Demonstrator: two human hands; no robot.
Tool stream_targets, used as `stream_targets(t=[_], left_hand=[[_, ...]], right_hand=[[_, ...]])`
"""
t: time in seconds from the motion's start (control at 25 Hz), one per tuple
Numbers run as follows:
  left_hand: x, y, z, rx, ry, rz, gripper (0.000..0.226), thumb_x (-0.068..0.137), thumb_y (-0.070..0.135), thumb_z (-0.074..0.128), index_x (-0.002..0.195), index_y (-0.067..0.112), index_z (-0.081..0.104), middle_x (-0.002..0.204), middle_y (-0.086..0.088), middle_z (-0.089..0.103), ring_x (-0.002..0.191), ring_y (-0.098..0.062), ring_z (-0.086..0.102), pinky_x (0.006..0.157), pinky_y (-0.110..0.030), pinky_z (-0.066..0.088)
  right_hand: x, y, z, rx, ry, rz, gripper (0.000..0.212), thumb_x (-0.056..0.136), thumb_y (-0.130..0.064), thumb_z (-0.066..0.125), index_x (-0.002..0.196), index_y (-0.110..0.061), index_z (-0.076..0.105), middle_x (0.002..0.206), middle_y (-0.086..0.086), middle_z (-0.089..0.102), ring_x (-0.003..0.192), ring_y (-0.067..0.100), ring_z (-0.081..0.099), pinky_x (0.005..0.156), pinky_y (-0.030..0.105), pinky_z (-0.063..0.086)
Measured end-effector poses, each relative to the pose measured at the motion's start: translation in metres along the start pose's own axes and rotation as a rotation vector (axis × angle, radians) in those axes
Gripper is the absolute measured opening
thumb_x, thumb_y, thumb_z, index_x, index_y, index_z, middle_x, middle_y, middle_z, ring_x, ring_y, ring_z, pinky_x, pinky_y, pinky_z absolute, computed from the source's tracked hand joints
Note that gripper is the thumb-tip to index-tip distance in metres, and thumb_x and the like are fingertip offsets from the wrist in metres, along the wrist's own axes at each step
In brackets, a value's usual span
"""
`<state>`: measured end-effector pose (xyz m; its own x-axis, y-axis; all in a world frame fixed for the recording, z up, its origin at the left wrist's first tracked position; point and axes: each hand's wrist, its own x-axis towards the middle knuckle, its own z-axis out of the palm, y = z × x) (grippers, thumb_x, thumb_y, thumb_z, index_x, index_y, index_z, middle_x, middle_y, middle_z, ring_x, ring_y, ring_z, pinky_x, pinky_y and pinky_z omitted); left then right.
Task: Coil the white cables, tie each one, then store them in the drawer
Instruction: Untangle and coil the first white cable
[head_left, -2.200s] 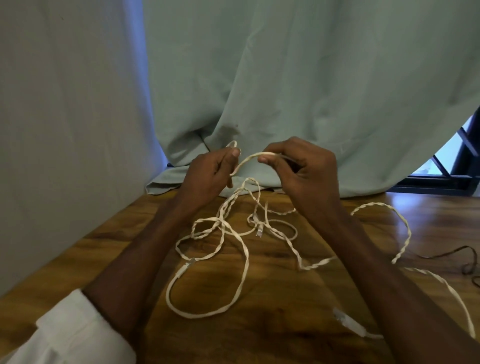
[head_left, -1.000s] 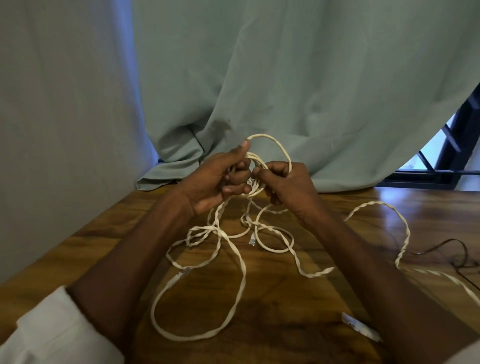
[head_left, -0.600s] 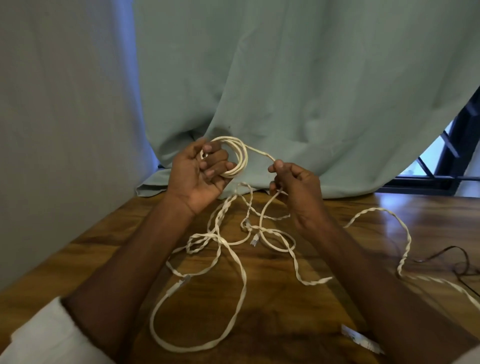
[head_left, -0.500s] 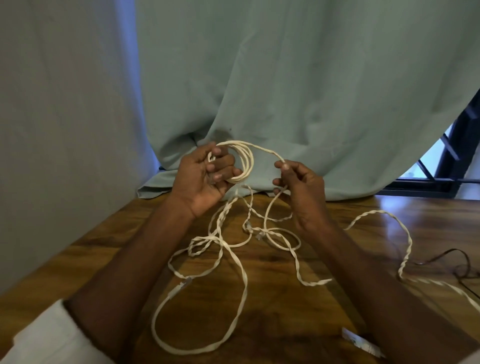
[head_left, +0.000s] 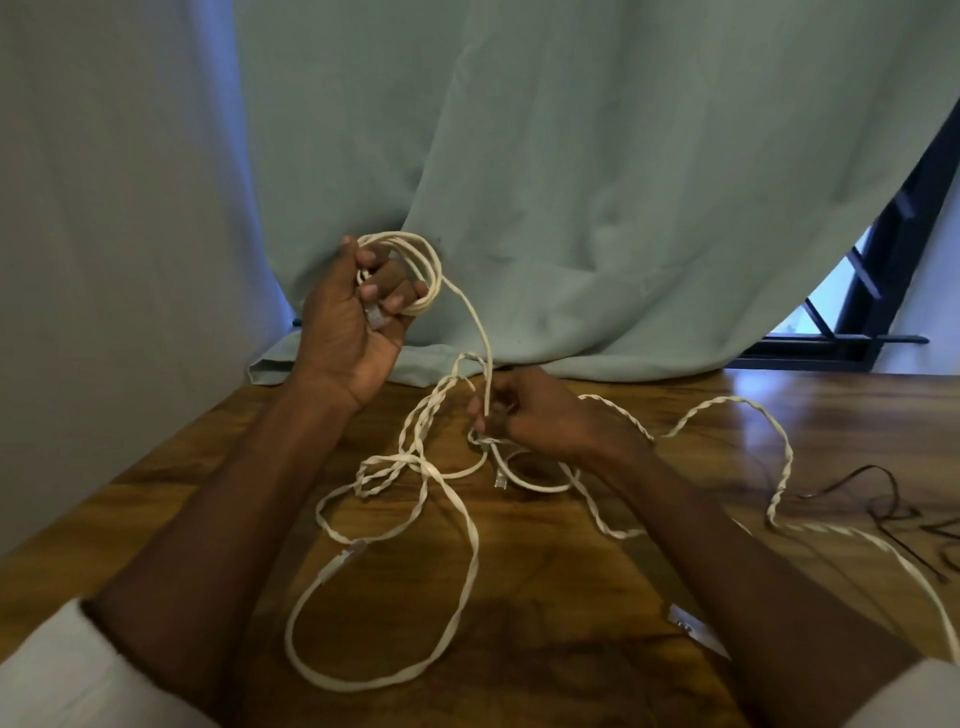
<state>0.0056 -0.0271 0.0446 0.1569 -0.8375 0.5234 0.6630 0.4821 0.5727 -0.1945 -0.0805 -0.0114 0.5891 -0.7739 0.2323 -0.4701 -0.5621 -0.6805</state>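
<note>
Since the picture half a second earlier, the right hand (head_left: 540, 415) has dropped from beside the coil down to just above the counter (head_left: 519, 649), and the left hand (head_left: 353, 317) has lifted the coil (head_left: 415, 275) a little higher in front of the curtain (head_left: 571, 182).

The left hand's grip is clenched round a small coil of a few turns, held upright, with a plug end showing between its fingers. From the coil one strand of the white cable (head_left: 467, 545) runs down to the right hand, whose grip pinches it where it meets the loose tangle.

By my reading, the task is at an early stage. Only a short part of one cable is wound; most of the white cable lies slack on the counter in big loops, twisted round itself in several places, with a connector (head_left: 340, 564) on the near loop and another small plug (head_left: 500, 478) under the right hand. A further twisted run (head_left: 779, 467) trails off to the right, near a thin dark wire (head_left: 883, 499).

I cannot tell how many separate white cables make up the tangle. No tie is on any coil, and no drawer shows in view. So what is left appears to be untangling, winding the rest, tying each, and storing them.
</note>
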Motion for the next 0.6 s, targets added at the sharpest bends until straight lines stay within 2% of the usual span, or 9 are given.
stream_targets(t=[0.08, 0.16, 0.2, 0.28, 0.32, 0.36, 0.44, 0.52, 0.6], left_hand=[[0.001, -0.005, 0.001, 0.017, 0.046, 0.014, 0.041, 0.113, 0.033, 0.032, 0.077, 0.020, 0.047, 0.054, 0.007, 0.037, 0.051, -0.009, 0.033, 0.066, -0.023, 0.036], [0.000, -0.016, 0.004, 0.156, 0.129, 0.043, 0.039, 0.115, 0.032, 0.033, 0.080, 0.019, 0.046, 0.057, 0.007, 0.039, 0.049, -0.007, 0.035, 0.059, -0.023, 0.041], [-0.001, -0.023, 0.006, 0.261, 0.157, 0.048, 0.040, 0.115, 0.032, 0.033, 0.081, 0.018, 0.046, 0.057, 0.006, 0.041, 0.048, -0.007, 0.039, 0.056, -0.025, 0.045], [-0.007, -0.033, 0.013, 0.457, 0.151, 0.027, 0.044, 0.115, 0.036, 0.032, 0.079, 0.015, 0.046, 0.054, 0.002, 0.043, 0.047, -0.015, 0.051, 0.054, -0.030, 0.051], [-0.011, -0.035, 0.016, 0.523, 0.132, 0.014, 0.046, 0.115, 0.037, 0.031, 0.078, 0.014, 0.047, 0.053, -0.001, 0.045, 0.049, -0.020, 0.057, 0.055, -0.030, 0.054], [-0.014, -0.035, 0.019, 0.562, 0.121, 0.009, 0.048, 0.115, 0.037, 0.031, 0.077, 0.012, 0.047, 0.052, -0.003, 0.047, 0.050, -0.023, 0.061, 0.056, -0.030, 0.055], [-0.017, -0.033, 0.021, 0.586, 0.118, 0.000, 0.048, 0.115, 0.037, 0.030, 0.079, 0.011, 0.048, 0.051, -0.006, 0.051, 0.051, -0.026, 0.066, 0.056, -0.030, 0.057], [-0.016, -0.034, 0.020, 0.625, 0.097, -0.018, 0.049, 0.115, 0.037, 0.028, 0.080, 0.010, 0.050, 0.054, -0.010, 0.060, 0.056, -0.029, 0.071, 0.062, -0.033, 0.060], [-0.017, -0.039, 0.020, 0.677, 0.037, -0.043, 0.051, 0.115, 0.038, 0.027, 0.079, 0.010, 0.050, 0.059, -0.015, 0.067, 0.063, -0.034, 0.074, 0.070, -0.038, 0.062]], right_hand=[[-0.002, 0.003, 0.001, 0.094, 0.037, 0.090, 0.005, 0.100, -0.019, 0.067, 0.101, -0.016, 0.071, 0.087, 0.008, 0.079, 0.074, 0.023, 0.076, 0.075, 0.044, 0.064], [-0.002, 0.001, 0.003, 0.404, 0.251, 0.088, 0.010, 0.108, -0.020, 0.053, 0.104, -0.015, 0.061, 0.075, 0.017, 0.075, 0.054, 0.029, 0.070, 0.051, 0.038, 0.057], [-0.002, 0.000, 0.001, 0.440, 0.397, 0.033, 0.010, 0.109, -0.021, 0.051, 0.106, -0.017, 0.059, 0.070, 0.015, 0.073, 0.050, 0.026, 0.068, 0.047, 0.033, 0.053], [0.000, 0.005, -0.007, 0.253, 0.648, -0.093, 0.007, 0.108, -0.024, 0.054, 0.111, -0.024, 0.060, 0.070, 0.004, 0.071, 0.057, 0.013, 0.069, 0.051, 0.029, 0.052], [0.000, 0.008, -0.012, 0.150, 0.699, -0.139, 0.010, 0.106, -0.023, 0.057, 0.114, -0.028, 0.061, 0.074, 0.000, 0.070, 0.065, 0.009, 0.070, 0.057, 0.030, 0.055], [0.001, 0.010, -0.017, 0.107, 0.693, -0.159, 0.017, 0.105, -0.019, 0.059, 0.117, -0.030, 0.062, 0.078, -0.003, 0.070, 0.074, 0.009, 0.071, 0.064, 0.031, 0.058], [0.002, 0.012, -0.024, 0.273, 0.600, -0.136, 0.028, 0.103, -0.010, 0.060, 0.124, -0.028, 0.065, 0.083, 0.001, 0.070, 0.081, 0.015, 0.073, 0.073, 0.037, 0.063], [0.000, 0.006, -0.023, 0.643, 0.478, -0.071, 0.027, 0.104, -0.006, 0.057, 0.123, -0.022, 0.068, 0.081, 0.007, 0.069, 0.074, 0.021, 0.073, 0.069, 0.042, 0.065], [-0.002, -0.001, -0.019, 0.897, 0.484, -0.034, 0.023, 0.107, -0.008, 0.053, 0.119, -0.020, 0.068, 0.079, 0.008, 0.066, 0.065, 0.020, 0.069, 0.060, 0.037, 0.061]])
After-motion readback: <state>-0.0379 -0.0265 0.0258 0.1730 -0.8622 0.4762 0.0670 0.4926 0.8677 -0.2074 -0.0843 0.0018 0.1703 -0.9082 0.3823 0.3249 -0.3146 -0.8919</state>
